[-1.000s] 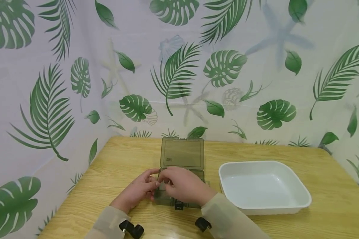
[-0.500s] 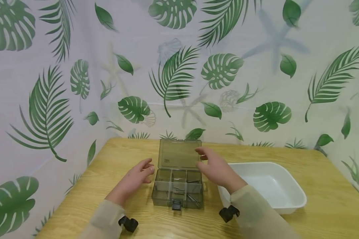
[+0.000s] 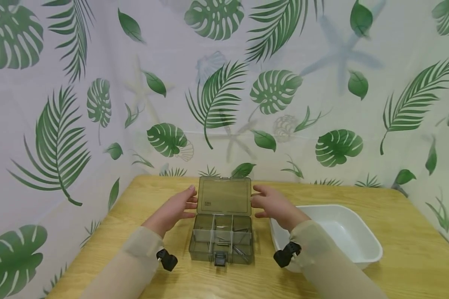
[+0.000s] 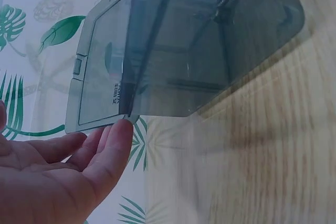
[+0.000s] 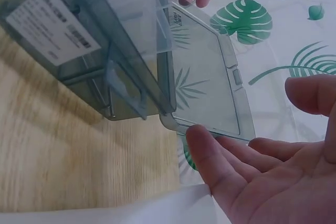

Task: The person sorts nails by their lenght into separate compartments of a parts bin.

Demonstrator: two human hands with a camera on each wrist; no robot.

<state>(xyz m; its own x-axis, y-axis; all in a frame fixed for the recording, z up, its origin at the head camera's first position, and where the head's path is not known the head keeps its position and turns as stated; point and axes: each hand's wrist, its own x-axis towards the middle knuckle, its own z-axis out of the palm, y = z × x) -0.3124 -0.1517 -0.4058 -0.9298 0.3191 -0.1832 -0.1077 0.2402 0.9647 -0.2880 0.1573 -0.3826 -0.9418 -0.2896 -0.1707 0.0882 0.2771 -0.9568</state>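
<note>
A smoky see-through compartment box (image 3: 203, 254) sits on the table with its hinged lid (image 3: 224, 195) raised. Thin metal pieces (image 3: 239, 251) lie in some of its compartments, and a black latch (image 3: 220, 259) hangs at the front. My left hand (image 3: 172, 210) is at the lid's left edge, fingers extended; the left wrist view has its fingertips (image 4: 122, 129) right at the lid's corner. On the other side my right hand (image 3: 277, 206) reaches the lid's right edge, fingers spread, with fingertips (image 5: 198, 135) at the lid's rim. A white label (image 5: 52, 24) is on the box's side.
A white rectangular tray (image 3: 344, 232) stands to the right of the box, partly behind the right forearm. The wooden table (image 3: 205, 284) ends at a leaf-printed cloth (image 3: 224, 95) hanging at the back and left.
One second ago both hands were at the compartments, the right one over them. Both then drew apart, and now they flank the raised lid at its left and right edges.
</note>
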